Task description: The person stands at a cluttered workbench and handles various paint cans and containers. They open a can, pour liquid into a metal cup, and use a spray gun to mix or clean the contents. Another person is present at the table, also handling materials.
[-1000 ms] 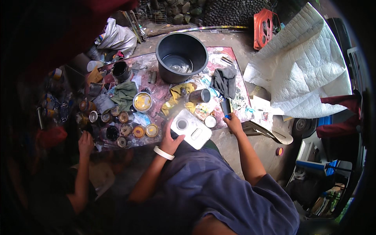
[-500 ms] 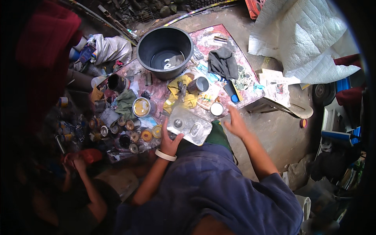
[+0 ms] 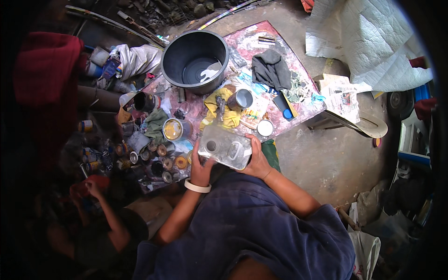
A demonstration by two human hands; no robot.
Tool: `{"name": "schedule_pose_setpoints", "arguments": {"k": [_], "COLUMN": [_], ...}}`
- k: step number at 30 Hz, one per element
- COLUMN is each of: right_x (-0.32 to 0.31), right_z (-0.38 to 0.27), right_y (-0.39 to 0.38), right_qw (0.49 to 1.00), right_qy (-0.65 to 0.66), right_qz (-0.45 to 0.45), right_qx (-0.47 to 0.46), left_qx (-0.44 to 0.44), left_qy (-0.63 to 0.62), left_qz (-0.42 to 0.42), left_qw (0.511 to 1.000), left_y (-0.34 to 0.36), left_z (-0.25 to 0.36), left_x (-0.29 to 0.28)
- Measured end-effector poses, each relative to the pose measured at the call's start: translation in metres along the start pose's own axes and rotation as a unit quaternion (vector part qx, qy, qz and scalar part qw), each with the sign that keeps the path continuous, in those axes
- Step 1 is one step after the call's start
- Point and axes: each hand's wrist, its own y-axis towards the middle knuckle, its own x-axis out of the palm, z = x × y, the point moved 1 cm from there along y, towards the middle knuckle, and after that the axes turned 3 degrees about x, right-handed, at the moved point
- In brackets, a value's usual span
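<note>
Between my two hands is a rectangular silvery metal tin (image 3: 221,148), its top facing up with a round opening and a small handle. My left hand (image 3: 200,170) grips the left side, a pale band on its wrist. On the right side, my right hand (image 3: 256,161) is closed around the edge. Just beyond the tin lie a yellow cloth (image 3: 219,111) and an open grey can (image 3: 241,99). A small can with a white top (image 3: 265,127) stands by my right hand. Left of the tin is a can with a yellowish lid (image 3: 173,129).
A large black basin (image 3: 196,60) stands on the paint-stained table (image 3: 298,60). A dark grey cloth (image 3: 270,70) lies at the far right. Several small paint cans (image 3: 180,162) crowd the left side. At lower left another person's hand (image 3: 94,188) is near something red. A stool (image 3: 371,126) stands right.
My right hand has come in from the right and taken hold of the tin's right side. The left hand keeps its grip. The view has shifted slightly.
</note>
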Motion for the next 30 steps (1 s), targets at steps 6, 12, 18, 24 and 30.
{"name": "schedule_pose_setpoints", "arguments": {"k": [6,12,18,24,30], "right_x": [-0.039,-0.093,-0.142,-0.184,-0.211], "right_z": [-0.036,-0.081,-0.105,-0.099,-0.091], "right_y": [0.021,0.033,0.051,0.060,0.091], "right_qw": [0.999,0.993,0.986,0.975,0.964], "right_qy": [-0.022,-0.098,-0.159,-0.206,-0.256], "right_qz": [-0.023,-0.035,-0.008,0.034,0.013], "right_qx": [0.025,0.061,0.054,0.074,0.071], "left_qx": [-0.088,-0.098,-0.215,-0.243,-0.166], "left_qy": [-0.079,0.256,0.302,0.334,0.090], "left_qz": [0.048,-0.116,-0.122,-0.091,-0.011], "left_qw": [0.992,0.955,0.920,0.906,0.982], "left_y": [0.055,0.155,0.188,0.194,0.140], "left_z": [-0.021,-0.097,-0.059,-0.116,-0.062], "left_x": [-0.036,0.023,0.056,0.056,0.032]}}
